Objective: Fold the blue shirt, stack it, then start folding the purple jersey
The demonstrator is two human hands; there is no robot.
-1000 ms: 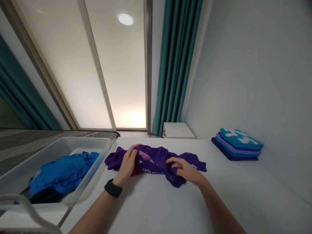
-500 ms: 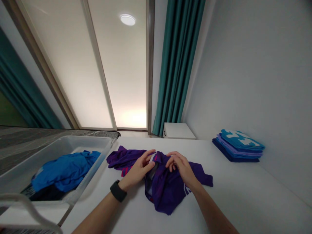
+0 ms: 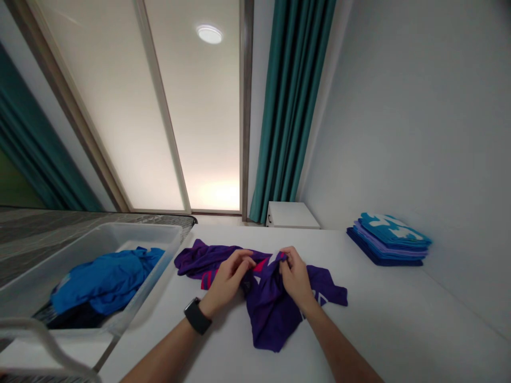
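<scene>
A purple jersey with pink stripes and white lettering lies crumpled on the white table. My right hand pinches its cloth near the top, where a white patch and a pink band show. On the left, my left hand, with a dark watch on the wrist, has its fingers curled in on the jersey beside the pink band. The fingertips of both hands are partly buried in the folds. One sleeve spreads to the right, and more bunched cloth stretches to the left.
Left of the table stands a translucent plastic bin holding blue clothes and darker ones. A stack of folded clothes in blues and lilac sits by the wall at right. Beyond the table's far edge is a white cabinet.
My right hand has closed on the jersey's upper cloth and lifted it slightly, uncovering the pink band and white patch. My left hand has shifted a little to the right.
</scene>
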